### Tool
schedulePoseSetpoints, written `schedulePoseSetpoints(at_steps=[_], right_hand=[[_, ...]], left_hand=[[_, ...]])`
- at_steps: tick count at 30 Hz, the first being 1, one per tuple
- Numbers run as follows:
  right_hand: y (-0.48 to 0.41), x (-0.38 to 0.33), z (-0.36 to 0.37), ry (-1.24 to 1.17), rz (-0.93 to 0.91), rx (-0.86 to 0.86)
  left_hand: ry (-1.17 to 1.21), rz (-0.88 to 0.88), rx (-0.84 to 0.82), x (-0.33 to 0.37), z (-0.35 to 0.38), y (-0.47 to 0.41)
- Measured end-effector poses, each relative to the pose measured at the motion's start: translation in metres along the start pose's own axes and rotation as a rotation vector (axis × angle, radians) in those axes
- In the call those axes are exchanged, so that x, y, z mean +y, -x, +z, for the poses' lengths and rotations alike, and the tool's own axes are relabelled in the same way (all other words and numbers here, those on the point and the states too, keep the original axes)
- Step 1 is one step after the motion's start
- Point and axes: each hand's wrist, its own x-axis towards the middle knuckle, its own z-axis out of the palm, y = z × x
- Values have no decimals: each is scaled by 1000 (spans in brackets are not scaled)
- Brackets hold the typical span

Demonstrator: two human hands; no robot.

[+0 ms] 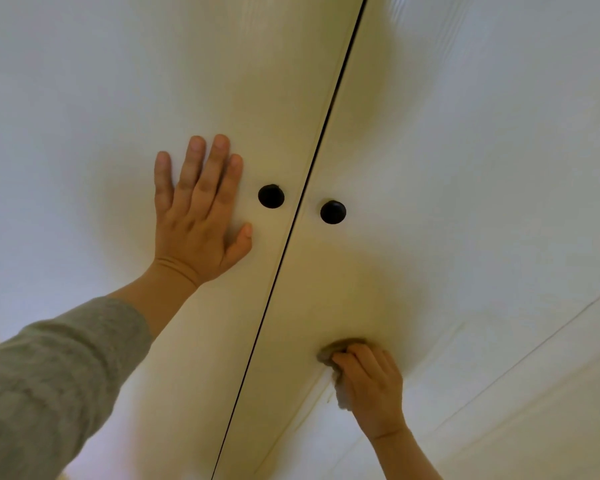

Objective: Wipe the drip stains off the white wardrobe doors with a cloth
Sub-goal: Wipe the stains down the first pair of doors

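Two white wardrobe doors fill the view, split by a dark vertical gap. My left hand (196, 216) lies flat with straight fingers against the left door (84, 133), just left of its black knob (271, 196). Lower on the right door (465, 168), my right hand (371, 386) grips a small grey-beige cloth (333, 355) and presses it to the panel near the door's bottom edge. Most of the cloth is hidden under the fingers. No drip stains are plainly visible.
A second black knob (333, 212) sits on the right door beside the gap. Below the right door runs a white ledge or lower panel (499, 410) with a thin seam line. A grey sleeve covers my left forearm.
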Motion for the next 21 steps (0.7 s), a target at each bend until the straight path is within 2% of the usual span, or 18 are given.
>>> schedulePoseSetpoints(at_steps=[3, 8, 10, 13, 16, 21], right_hand=[[-20, -4, -21, -8, 91, 76], [-100, 22, -75, 7, 276, 486], [-125, 35, -82, 34, 285, 578], [-128, 36, -62, 45, 232, 543], [-90, 30, -31, 56, 158, 460], [1, 22, -7, 101, 95, 187]], left_hand=[[-1, 4, -9, 0, -1, 0], [5, -6, -10, 0, -3, -1], [11, -6, -7, 1, -3, -2], [22, -35, 6, 5, -3, 0], [73, -119, 3, 21, -2, 9], [109, -247, -5, 49, 3, 25]])
